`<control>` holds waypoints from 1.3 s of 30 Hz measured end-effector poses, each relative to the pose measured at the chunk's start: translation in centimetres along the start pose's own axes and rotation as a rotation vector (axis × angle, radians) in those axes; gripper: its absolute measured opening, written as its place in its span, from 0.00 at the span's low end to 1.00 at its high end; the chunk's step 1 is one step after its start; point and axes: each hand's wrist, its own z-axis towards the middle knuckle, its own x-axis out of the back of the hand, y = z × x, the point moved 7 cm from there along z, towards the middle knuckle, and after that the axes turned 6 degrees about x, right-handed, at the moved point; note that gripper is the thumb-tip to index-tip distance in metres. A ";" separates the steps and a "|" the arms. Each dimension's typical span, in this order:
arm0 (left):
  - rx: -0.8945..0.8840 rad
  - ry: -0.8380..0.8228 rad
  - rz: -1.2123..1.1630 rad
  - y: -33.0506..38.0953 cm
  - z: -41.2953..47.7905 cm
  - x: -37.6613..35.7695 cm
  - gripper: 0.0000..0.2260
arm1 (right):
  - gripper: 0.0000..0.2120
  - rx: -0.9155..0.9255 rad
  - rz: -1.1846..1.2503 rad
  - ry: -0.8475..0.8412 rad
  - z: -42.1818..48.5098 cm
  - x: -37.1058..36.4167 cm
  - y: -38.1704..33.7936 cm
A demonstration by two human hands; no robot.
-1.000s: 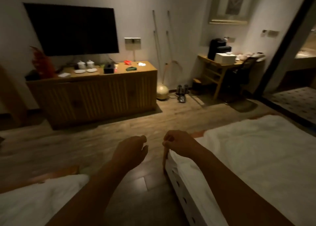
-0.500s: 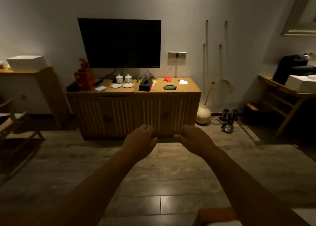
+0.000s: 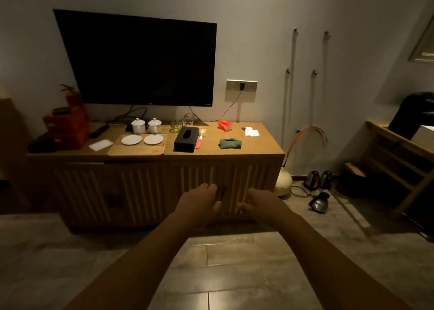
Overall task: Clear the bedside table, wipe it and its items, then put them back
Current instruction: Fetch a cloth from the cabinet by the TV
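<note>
Nearer to the wooden desk [image 3: 258, 146] than half a second ago, and well away from the bed edge seen a second ago. Both bare forearms stretched forward as before.

Left hand [image 3: 199, 202] palm down, fingers loosely bent and slightly apart, holding nothing. Right hand [image 3: 261, 202] likewise palm down, fingers relaxed, thumb turned inward toward the left hand, holding nothing. Close together but not touching, hanging in the air in front of the slatted cabinet front, above the tiled floor [image 3: 234, 262].

On the desk top, right of centre: green folded cloth [image 3: 230, 143], lying flat, well apart from both hands. Left of it a black tissue box [image 3: 186, 138]. Further left a wooden tray [image 3: 138, 150] bearing two white saucers, with two lidded white cups [image 3: 138, 126] just behind it. Toward the back right, a red packet [image 3: 224, 125] and some white paper [image 3: 252, 132]. At the far left, a red fire extinguisher [image 3: 72, 97].

Above, mounted on the wall, a dark television [image 3: 141, 60], with a small mark on its lower edge too tiny to read. Too dim and distant to read any label elsewhere.
</note>
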 end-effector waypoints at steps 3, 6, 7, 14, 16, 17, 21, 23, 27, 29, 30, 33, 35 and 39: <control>-0.029 -0.011 -0.003 -0.9 8.1 -0.2 0.10 | 0.12 -0.039 0.032 -0.014 7.1 1.6 2.1; -0.037 -0.054 -0.008 -1.8 15.7 -1.3 0.10 | 0.13 -0.067 0.051 -0.016 13.9 2.7 4.5; -0.034 -0.071 0.001 -2.1 18.0 -1.8 0.11 | 0.14 -0.079 0.055 -0.021 16.1 2.9 5.4; -0.010 -0.126 0.077 -4.7 37.0 -7.7 0.13 | 0.17 -0.075 0.043 -0.092 34.3 3.0 12.8; 0.002 -0.148 0.084 -5.4 43.0 -9.7 0.14 | 0.19 -0.073 0.028 -0.111 40.4 3.2 15.4; 0.023 -0.163 0.083 -5.7 45.6 -10.3 0.15 | 0.19 -0.070 0.012 -0.122 43.0 3.4 16.5; 0.070 -0.225 0.081 -7.1 55.0 -13.4 0.17 | 0.22 -0.020 -0.017 -0.162 53.3 3.4 20.2; 0.076 -0.252 0.073 -7.6 57.9 -14.7 0.17 | 0.21 -0.006 -0.041 -0.170 56.6 2.9 21.2; 0.084 -0.361 0.073 -9.1 63.9 -19.2 0.15 | 0.18 0.001 -0.078 -0.220 63.6 -0.3 23.3; 0.075 -0.411 0.072 -10.0 67.0 -22.1 0.15 | 0.17 -0.005 -0.099 -0.230 66.8 -2.0 24.5; 0.069 -0.420 0.070 -10.3 68.3 -23.5 0.16 | 0.18 -0.003 -0.128 -0.215 68.1 -2.6 25.1; 0.020 -0.482 0.057 -11.2 71.8 -27.9 0.19 | 0.25 -0.035 -0.188 -0.224 71.4 -5.0 26.7; -0.006 -0.521 0.096 -11.9 73.5 -30.4 0.23 | 0.31 -0.072 -0.198 -0.256 72.8 -6.7 27.8; -0.087 -0.568 0.197 -12.8 74.9 -34.1 0.34 | 0.40 -0.163 -0.176 -0.308 74.6 -9.5 29.6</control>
